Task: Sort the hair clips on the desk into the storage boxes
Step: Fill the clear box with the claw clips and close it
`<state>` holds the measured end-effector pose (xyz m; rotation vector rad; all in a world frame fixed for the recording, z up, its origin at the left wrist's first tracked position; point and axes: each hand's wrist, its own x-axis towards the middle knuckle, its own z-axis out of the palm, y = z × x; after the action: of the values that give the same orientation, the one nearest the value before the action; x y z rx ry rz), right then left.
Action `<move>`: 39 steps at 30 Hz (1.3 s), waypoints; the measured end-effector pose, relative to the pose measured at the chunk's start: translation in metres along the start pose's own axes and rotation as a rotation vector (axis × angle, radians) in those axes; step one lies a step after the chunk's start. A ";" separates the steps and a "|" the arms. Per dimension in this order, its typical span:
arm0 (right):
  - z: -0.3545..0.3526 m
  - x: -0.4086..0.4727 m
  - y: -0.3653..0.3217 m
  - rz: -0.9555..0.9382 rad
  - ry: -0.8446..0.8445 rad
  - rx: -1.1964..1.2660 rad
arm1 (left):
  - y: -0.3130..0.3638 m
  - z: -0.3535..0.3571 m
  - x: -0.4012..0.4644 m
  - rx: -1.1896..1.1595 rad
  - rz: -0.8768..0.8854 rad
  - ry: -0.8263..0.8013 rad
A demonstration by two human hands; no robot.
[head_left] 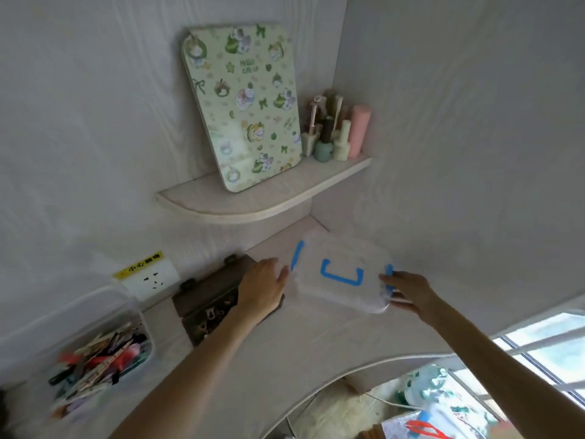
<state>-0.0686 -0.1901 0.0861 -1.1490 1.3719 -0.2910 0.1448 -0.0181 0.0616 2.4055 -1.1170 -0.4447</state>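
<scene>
Holding a translucent storage box (pixel 340 275) with blue latches at the back right of the surface (pixel 269 359): left hand (pixel 264 288) flat against its left end, fingers straight, right hand (pixel 406 291) curled round its right end. Beside it, a dark brown box (pixel 209 299). At near left, an open clear box (pixel 63 327) heaped with hair clips (pixel 98 364).
</scene>
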 end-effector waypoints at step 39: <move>0.027 -0.064 0.011 -0.339 0.117 -0.446 | 0.056 -0.020 0.006 -0.350 0.055 0.014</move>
<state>-0.0666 -0.1243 0.1109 -1.7664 1.3790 -0.3049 0.1222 -0.0494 0.1068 2.0664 -1.0024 -0.5544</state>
